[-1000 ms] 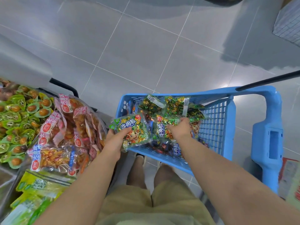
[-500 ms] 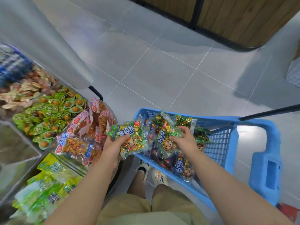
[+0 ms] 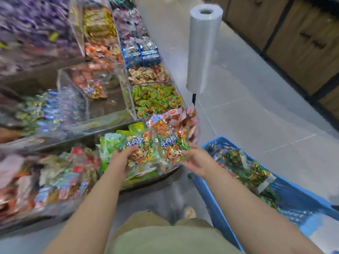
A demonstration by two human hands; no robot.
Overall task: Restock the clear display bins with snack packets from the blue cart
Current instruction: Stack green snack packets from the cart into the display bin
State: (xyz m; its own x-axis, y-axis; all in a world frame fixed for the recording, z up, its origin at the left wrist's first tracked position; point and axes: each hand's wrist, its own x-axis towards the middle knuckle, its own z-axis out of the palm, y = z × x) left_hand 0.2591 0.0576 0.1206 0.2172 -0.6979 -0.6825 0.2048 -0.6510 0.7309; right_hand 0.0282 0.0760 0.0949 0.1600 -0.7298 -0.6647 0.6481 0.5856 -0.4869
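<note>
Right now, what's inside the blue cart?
The blue cart holds a pile of shiny green and gold snack packets. They cover its bottom, and the person's right arm hides part of the near side, so what lies there cannot be seen.

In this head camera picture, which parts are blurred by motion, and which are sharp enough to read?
Head view: the display bins at far left are smeared by motion blur; the snack packets held by the left hand and right hand are sharper, large print visible; the blue cart is soft; the wide lens tilts the bag roll.
</note>
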